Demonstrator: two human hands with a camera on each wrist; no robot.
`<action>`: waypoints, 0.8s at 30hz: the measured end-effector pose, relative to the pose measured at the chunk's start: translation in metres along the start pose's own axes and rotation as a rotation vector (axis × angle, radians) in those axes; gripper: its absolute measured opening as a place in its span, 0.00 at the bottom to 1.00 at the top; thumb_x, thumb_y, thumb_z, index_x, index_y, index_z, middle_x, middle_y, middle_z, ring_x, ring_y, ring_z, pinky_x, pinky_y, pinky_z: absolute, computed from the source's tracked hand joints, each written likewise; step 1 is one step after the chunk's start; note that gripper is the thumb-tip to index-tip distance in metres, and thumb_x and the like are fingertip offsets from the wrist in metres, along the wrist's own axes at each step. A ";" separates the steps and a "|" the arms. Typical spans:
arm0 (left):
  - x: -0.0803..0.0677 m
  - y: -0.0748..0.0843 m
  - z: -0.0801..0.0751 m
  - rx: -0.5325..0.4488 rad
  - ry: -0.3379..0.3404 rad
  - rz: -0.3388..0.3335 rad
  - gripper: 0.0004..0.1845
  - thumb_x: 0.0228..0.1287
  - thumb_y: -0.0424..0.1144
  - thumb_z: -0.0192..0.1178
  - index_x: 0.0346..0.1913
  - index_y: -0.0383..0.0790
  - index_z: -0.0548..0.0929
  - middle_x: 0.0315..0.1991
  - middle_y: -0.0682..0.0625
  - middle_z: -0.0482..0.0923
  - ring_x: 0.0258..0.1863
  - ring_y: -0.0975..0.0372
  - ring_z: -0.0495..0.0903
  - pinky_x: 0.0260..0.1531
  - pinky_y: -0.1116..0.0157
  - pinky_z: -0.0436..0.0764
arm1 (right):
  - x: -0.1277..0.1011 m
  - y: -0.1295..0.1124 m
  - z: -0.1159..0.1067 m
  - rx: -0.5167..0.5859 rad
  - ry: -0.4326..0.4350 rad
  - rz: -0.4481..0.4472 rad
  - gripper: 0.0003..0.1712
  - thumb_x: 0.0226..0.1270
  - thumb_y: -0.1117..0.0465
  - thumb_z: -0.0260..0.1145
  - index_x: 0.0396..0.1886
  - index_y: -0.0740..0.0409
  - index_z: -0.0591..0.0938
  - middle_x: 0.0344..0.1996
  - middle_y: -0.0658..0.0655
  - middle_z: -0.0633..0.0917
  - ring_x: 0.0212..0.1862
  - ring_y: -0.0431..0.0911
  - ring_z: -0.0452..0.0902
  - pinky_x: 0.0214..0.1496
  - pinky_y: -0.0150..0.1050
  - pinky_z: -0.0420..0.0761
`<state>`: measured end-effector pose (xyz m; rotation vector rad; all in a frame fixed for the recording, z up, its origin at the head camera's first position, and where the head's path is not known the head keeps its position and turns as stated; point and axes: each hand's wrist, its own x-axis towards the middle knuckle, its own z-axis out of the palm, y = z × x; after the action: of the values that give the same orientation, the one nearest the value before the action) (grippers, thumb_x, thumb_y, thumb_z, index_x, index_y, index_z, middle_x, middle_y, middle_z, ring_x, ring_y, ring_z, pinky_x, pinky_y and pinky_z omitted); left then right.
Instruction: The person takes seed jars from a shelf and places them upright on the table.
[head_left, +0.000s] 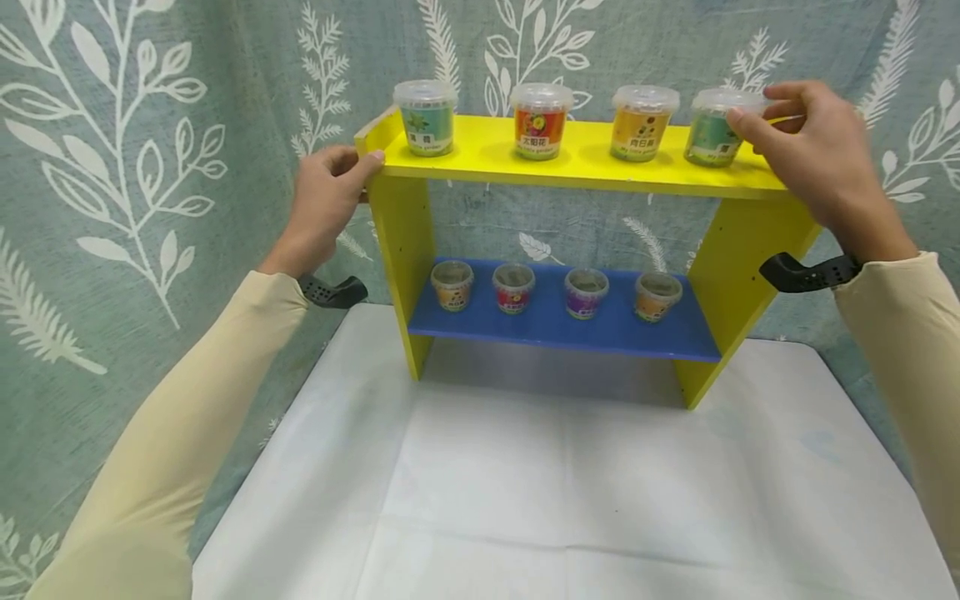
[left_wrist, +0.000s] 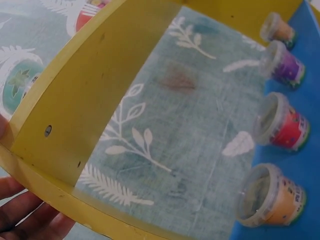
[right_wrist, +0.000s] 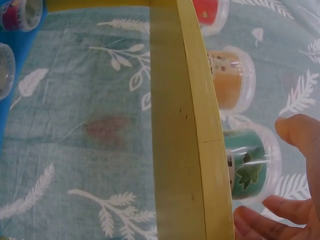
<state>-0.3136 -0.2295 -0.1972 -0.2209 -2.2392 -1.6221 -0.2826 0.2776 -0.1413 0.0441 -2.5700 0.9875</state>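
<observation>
Painted yellow wooden shelf [head_left: 577,158] stands on the white-sheeted table [head_left: 570,500]. Left hand [head_left: 326,200], fingers curled, grips its 9 o'clock corner. Right hand [head_left: 810,146] pinches the clear-lidded green tub [head_left: 712,129] at 3 o'clock. Three round tubs beside; four on blue board [head_left: 555,329].

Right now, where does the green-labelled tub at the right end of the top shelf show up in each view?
Head: green tub stands at the right end of the yellow top shelf, right hand at its lid.
Left wrist: not in it.
Right wrist: lower right, beside the fingers.
Shared landmark: the yellow shelf board, also in the left and right wrist views.
</observation>
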 end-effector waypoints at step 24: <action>0.000 -0.003 0.000 -0.004 -0.006 0.031 0.25 0.72 0.55 0.63 0.61 0.40 0.82 0.50 0.49 0.81 0.48 0.58 0.81 0.51 0.64 0.82 | 0.023 0.001 0.003 0.306 -0.188 0.079 0.51 0.72 0.38 0.66 0.84 0.45 0.51 0.71 0.57 0.67 0.58 0.51 0.74 0.40 0.22 0.81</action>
<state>-0.3144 -0.2303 -0.2005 -0.2608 -2.2259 -1.6120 -0.3051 0.2789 -0.1350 0.1240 -2.5767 1.4630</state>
